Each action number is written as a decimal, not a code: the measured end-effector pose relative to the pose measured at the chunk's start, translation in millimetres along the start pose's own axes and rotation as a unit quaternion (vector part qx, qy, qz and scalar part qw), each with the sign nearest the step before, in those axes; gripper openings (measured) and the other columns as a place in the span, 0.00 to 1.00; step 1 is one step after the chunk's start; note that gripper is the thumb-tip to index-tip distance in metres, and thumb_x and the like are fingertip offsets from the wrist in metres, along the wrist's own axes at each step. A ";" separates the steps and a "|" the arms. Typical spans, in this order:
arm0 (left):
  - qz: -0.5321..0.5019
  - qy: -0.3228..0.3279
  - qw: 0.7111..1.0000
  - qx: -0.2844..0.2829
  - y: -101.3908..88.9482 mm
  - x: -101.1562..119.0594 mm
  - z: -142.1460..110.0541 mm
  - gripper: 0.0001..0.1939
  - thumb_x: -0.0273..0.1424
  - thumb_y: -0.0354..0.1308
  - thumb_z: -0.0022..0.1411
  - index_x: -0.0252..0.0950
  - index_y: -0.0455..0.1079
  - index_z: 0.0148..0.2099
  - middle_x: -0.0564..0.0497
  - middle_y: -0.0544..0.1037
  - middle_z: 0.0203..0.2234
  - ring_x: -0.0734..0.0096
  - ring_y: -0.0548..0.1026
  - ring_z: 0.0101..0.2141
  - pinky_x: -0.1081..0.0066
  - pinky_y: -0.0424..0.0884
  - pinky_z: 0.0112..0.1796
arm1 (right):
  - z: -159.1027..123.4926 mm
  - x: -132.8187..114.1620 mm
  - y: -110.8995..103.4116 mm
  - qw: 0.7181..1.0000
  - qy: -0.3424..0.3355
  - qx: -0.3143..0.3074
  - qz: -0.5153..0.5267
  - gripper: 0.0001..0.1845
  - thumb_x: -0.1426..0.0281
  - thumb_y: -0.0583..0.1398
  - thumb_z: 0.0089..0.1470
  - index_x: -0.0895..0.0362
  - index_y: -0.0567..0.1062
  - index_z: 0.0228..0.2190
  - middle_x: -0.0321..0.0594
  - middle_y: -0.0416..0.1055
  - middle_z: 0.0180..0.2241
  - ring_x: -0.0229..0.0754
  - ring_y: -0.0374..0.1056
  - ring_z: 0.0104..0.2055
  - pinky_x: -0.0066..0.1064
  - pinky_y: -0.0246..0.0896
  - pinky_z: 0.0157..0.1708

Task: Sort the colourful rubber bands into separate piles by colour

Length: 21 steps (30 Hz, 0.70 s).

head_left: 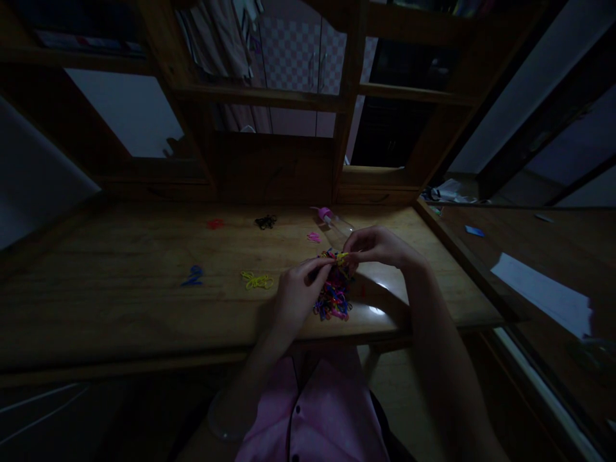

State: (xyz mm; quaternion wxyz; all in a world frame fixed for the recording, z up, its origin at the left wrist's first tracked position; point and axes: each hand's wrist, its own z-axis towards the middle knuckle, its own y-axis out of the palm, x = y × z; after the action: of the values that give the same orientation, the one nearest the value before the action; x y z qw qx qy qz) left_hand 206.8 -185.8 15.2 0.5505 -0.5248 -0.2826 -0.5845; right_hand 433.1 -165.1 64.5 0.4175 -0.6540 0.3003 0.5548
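Observation:
A mixed pile of small coloured loops, which look like rubber bands (333, 300), lies near the front edge of the wooden table (144, 314). My left hand (301, 292) reaches over the pile's left side, thumb and forefinger closed in a pinch. From the right, my right hand (373, 247) has its fingertips bent together at the pile's upper edge. Between the two sets of fingertips shows a yellow loop (342, 258); exactly how each hand grips it is partly hidden. Left of the pile sits a yellow group of loops (256, 280).
Separate groups lie farther off: blue loops (193, 276), red loops (216, 223), black loops (265, 222) and pink loops (313, 237). A clear bottle with a pink cap (326, 213) lies behind my right hand. Wooden shelving (260, 96) rises at the back; white paper (543, 292) is at right.

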 end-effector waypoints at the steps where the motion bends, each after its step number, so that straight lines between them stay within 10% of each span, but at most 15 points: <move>1: -0.028 -0.009 1.000 0.005 2.0 1.8 0.9 0.11 0.34 0.57 0.64 0.39 0.77 0.46 0.49 0.79 0.44 0.63 0.77 0.45 0.64 0.73 0.49 | -0.1 -0.6 0.4 1.000 -0.006 0.004 0.009 0.16 0.63 0.69 0.47 0.61 0.76 0.34 0.39 0.76 0.29 0.37 0.73 0.30 0.29 0.70 0.33; 4: -0.181 -0.063 0.981 -0.010 8.6 7.3 4.5 0.15 0.37 0.57 0.65 0.36 0.74 0.50 0.46 0.78 0.47 0.61 0.75 0.49 0.62 0.71 0.52 | 1.0 -0.5 2.2 0.999 -0.022 0.021 0.014 0.16 0.63 0.70 0.47 0.61 0.76 0.34 0.38 0.75 0.28 0.37 0.72 0.30 0.29 0.69 0.33; 9: -0.469 -0.191 0.860 -0.065 15.2 11.2 10.4 0.15 0.34 0.52 0.68 0.29 0.72 0.48 0.39 0.76 0.48 0.58 0.74 0.51 0.57 0.68 0.57 | 5.2 0.0 6.3 0.998 -0.031 0.035 -0.028 0.17 0.61 0.69 0.46 0.60 0.78 0.35 0.40 0.76 0.31 0.38 0.73 0.32 0.30 0.70 0.35; 21: -0.581 -0.270 0.764 -0.073 5.9 19.5 10.6 0.14 0.25 0.46 0.68 0.25 0.71 0.46 0.37 0.74 0.50 0.58 0.68 0.57 0.65 0.67 0.59 | 5.6 -5.3 8.8 0.991 -0.073 0.102 -0.056 0.15 0.60 0.65 0.53 0.57 0.80 0.39 0.41 0.77 0.38 0.40 0.72 0.39 0.32 0.67 0.42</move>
State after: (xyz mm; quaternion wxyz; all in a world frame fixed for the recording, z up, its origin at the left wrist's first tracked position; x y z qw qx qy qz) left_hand 218.6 -184.3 34.8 -0.0341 -0.4349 -0.6268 -0.6456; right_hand 421.8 -164.7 67.6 0.5334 -0.5817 0.2868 0.5430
